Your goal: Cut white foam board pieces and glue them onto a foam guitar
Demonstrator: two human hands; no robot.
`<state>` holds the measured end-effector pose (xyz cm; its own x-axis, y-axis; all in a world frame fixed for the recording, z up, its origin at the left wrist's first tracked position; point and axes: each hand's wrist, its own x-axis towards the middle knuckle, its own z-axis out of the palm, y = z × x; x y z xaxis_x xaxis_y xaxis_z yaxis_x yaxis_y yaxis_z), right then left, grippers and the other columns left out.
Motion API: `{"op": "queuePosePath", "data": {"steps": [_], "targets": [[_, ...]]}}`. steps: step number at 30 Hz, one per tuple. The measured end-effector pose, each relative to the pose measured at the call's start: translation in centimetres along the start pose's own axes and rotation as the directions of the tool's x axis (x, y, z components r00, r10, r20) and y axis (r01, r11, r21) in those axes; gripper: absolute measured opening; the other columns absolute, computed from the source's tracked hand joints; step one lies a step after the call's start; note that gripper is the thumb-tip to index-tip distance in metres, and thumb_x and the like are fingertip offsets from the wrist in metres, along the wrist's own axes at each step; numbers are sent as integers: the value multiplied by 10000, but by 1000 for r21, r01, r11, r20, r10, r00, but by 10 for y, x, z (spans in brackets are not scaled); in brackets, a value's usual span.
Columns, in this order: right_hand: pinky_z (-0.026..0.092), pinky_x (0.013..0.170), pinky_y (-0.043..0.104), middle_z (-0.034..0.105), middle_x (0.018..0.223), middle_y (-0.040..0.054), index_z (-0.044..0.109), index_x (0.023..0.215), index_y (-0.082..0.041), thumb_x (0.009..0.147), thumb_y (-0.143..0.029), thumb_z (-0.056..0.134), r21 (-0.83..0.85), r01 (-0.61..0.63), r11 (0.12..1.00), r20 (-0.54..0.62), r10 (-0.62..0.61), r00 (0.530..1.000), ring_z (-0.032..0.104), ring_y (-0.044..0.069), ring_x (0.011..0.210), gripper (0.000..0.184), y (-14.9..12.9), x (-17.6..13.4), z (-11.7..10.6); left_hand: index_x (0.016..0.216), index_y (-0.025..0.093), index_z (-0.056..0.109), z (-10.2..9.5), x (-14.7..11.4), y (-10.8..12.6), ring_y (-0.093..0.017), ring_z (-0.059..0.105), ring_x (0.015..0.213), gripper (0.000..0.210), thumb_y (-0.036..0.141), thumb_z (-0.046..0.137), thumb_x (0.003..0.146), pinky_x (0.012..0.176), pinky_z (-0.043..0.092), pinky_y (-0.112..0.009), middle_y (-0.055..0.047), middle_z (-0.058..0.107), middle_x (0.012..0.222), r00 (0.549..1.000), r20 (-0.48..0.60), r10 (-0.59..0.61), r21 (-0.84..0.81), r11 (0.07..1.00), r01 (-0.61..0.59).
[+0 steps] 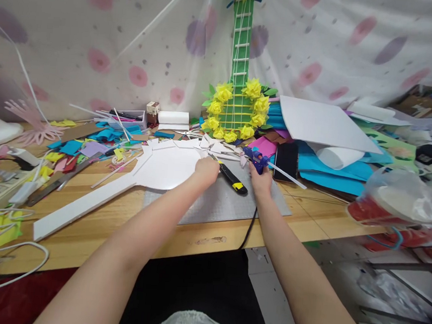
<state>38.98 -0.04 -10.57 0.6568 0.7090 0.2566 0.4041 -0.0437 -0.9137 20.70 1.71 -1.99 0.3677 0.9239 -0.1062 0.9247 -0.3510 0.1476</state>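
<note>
My right hand (262,179) is wrapped around a blue hot glue gun (258,159), with a pale glue stick (288,174) jutting from its back and a black cord hanging below. At the right edge of a white guitar-shaped cutout (170,168), my left hand (207,170) is closed; its fingertips are hidden, so what it pinches cannot be made out. White strips line the far rim of the cutout, whose long neck points to the near left. Between my hands lies a black and yellow utility knife (233,178) on a grey cutting mat (197,208).
A green paper guitar (240,59) with yellow flowers stands behind. Coloured paper scraps (102,135), a metal ruler (63,175) and white cables (11,245) crowd the left. Rightward are a black phone-like slab (286,161), blue sheets (327,168) and a bag-covered red bucket (380,205).
</note>
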Motion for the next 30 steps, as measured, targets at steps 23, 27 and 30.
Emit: {"op": "queuePosePath", "data": {"steps": [23,27,30], "targets": [[307,390,215,460,440,-37,522,600,-178,690,-574,585,213,-61,975,765,-127,632,393,68,385,410,-111,-55,30,1013,45,555,-16,-52,-134,-47,494,495,232,182,422,882,492,491,-156,-54,549,695,880,459,124,-649,-630,427],[322,389,214,466,457,-37,503,607,-181,692,-564,594,207,-58,977,775,-128,619,399,66,386,403,-113,-59,41,931,68,561,-16,-52,-135,-36,476,469,175,181,439,875,490,491,-162,-44,549,691,877,465,121,-655,-619,434],[330,385,213,477,478,-31,494,601,-184,690,-557,605,201,-49,978,785,-131,606,403,65,389,399,-113,-59,44,851,85,561,-14,-53,-135,-36,480,480,149,182,450,870,498,490,-159,-43,552,688,878,465,117,-657,-619,430]]}}
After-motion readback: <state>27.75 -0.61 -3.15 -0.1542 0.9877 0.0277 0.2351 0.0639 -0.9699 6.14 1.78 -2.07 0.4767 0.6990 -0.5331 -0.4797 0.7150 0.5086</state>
